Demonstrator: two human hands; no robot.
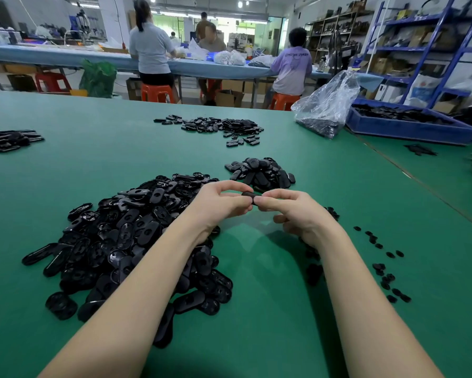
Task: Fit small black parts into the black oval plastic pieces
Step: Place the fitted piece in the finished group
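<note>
Black oval plastic piece (249,196): pinched at both ends between left hand (218,204) and right hand (292,211), held above the green table (297,309). Small black part: hidden under the fingertips; seating cannot be told. Risk: part slipped or misaligned under uneven pressure, then dropped among loose small parts (387,274) at 4 o'clock. Unfitted pile (136,236) at 8 o'clock.

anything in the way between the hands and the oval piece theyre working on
Nothing visible. Both the left hand and right hand already pinch the oval piece directly, held above the green table.
</note>
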